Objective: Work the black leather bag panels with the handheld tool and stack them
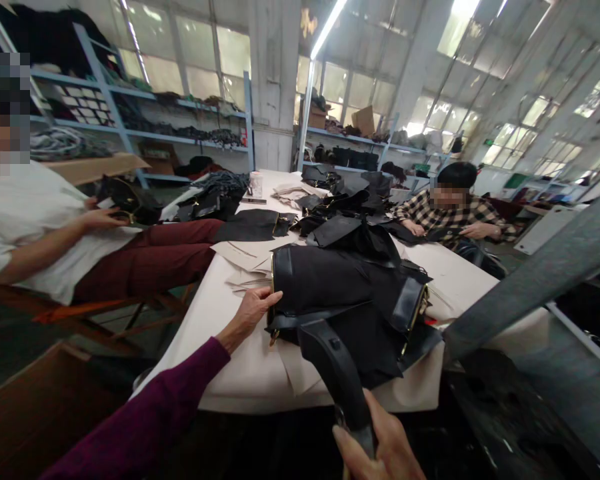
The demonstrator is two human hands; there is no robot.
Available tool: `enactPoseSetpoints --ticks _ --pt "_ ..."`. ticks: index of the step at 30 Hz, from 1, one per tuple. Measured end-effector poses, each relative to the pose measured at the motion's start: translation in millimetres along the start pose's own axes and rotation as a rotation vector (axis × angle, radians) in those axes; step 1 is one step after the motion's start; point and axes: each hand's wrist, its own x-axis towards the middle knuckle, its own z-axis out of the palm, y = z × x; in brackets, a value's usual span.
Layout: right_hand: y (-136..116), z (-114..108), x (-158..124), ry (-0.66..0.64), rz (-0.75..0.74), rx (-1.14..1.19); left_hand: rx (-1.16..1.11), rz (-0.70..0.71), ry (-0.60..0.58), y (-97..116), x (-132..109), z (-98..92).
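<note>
A black fabric bag piece (330, 277) lies near the front of the table, with black leather-like strips and gold-coloured zips or metal trim along its two ends. At its left end my left hand (255, 310) pinches the gold-trimmed edge, thumb on top. My right hand (380, 440), low in the view, is closed around a black curved handheld tool (334, 357) with a small button-like part on its body. The tool's wide end overlaps the bag's front edge; I cannot tell its exact kind or whether it touches the fabric.
The pale-covered table (220, 373) carries brown paper sheets (243, 263) and heaped black bag pieces (353, 207). One co-worker in white (45, 227) sits left, another in a checked shirt (455, 217) at the far right. A slanted grey metal beam (535, 287) crosses the right side.
</note>
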Motion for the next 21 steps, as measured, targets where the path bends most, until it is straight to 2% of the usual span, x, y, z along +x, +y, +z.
enactPoseSetpoints --ticks 5,10,13,16,18,21 --pt "-21.9 20.3 15.2 -0.176 0.033 0.116 -0.128 -0.005 0.005 7.9 -33.1 5.6" --pt "-23.8 40.1 32.9 -0.121 -0.003 0.115 -0.286 -0.071 0.038 -1.5 -39.7 7.7" --pt "-25.1 33.1 34.0 -0.025 -0.051 0.066 -0.423 -0.162 0.078 -14.4 -38.2 11.3" --pt "-26.8 17.6 25.5 0.031 -0.044 0.013 -0.481 -0.184 0.08 -22.9 -36.3 14.3" --pt "-26.8 11.8 17.4 -0.001 -0.027 -0.003 -0.5 -0.183 0.076 -24.2 -35.6 15.1" --pt "-25.4 17.5 10.6 -0.1 -0.002 0.011 -0.528 -0.186 0.076 -21.2 -37.2 14.5"
